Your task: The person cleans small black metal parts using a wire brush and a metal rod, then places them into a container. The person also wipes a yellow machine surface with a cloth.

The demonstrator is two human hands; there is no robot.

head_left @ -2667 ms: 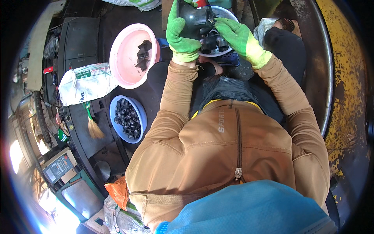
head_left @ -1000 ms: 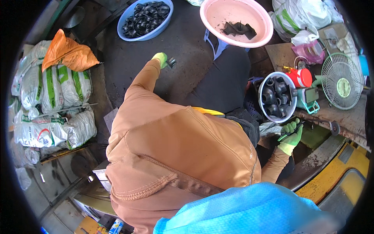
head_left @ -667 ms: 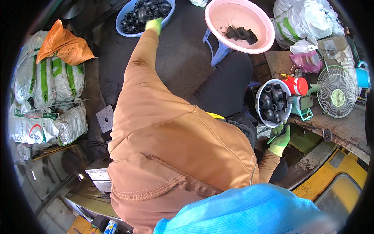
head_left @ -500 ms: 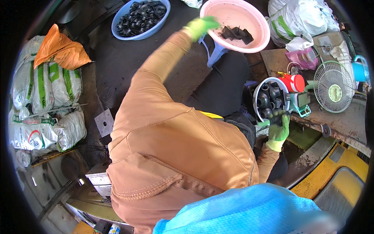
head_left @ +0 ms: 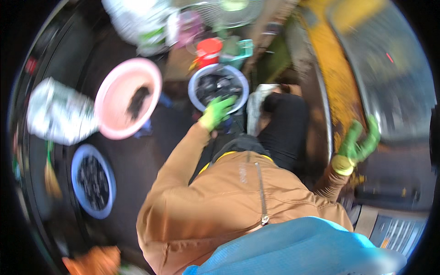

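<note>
My left hand (head_left: 215, 113), in a yellow-green glove, reaches over the near rim of a pale blue tub (head_left: 193, 96). Its fingers are stretched out and apart, close to the dark shiny pieces (head_left: 219, 85) inside; blur hides whether they touch. Off to the right, my right hand (head_left: 360, 144), gloved in green, is raised with thumb and fingers spread and nothing in it. It is in front of a yellow machine (head_left: 341, 87) with a large window-like panel (head_left: 389, 68).
A pink basin (head_left: 106, 98) holds a few dark pieces. Left of it stands a white sack (head_left: 62, 112). A blue basin (head_left: 111, 183) of black parts sits below. Beyond the tub are a red container (head_left: 209, 51), a teal object (head_left: 243, 50) and a fan (head_left: 229, 13).
The view has swung to the right. My left hand has gone from the pink basin to the pale blue tub; my right hand has left that tub and is up beside the yellow machine.
</note>
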